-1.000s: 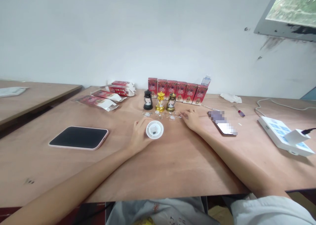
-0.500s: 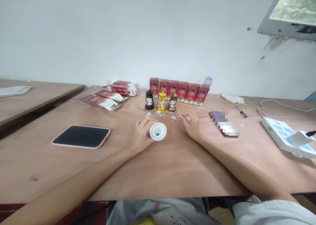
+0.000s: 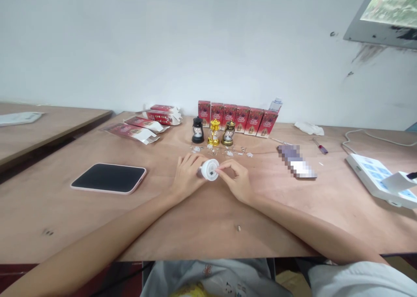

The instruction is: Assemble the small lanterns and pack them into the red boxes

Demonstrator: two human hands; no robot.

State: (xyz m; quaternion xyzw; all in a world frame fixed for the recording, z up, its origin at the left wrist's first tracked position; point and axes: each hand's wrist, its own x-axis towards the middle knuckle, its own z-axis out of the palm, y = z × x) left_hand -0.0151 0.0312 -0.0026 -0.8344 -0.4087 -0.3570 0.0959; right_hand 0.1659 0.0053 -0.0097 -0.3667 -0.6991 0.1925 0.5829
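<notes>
My left hand (image 3: 189,175) is wrapped round a white round plastic part (image 3: 206,175), whose hollow open end faces me and shows a small dark piece inside. My right hand (image 3: 237,179) pinches with thumb and forefinger at that open end; whatever the fingertips hold is too small to make out. Just beyond my hands lie several small clear and white pieces with thin wires (image 3: 229,153). Behind these stand a black mini lantern (image 3: 197,131), a gold one (image 3: 214,134) and a bronze one (image 3: 228,135).
Several red boxes (image 3: 236,118) stand along the wall, and opened cartons (image 3: 140,129) lie left. A tablet-like phone (image 3: 109,178) is on the left. Rightward are another phone (image 3: 296,162), a screwdriver (image 3: 321,147) and a power strip (image 3: 381,179). A tiny round piece (image 3: 239,228) lies near the front.
My right hand has come back from the small pieces to the open end of the white part. A tiny round piece now shows on the table near the front edge.
</notes>
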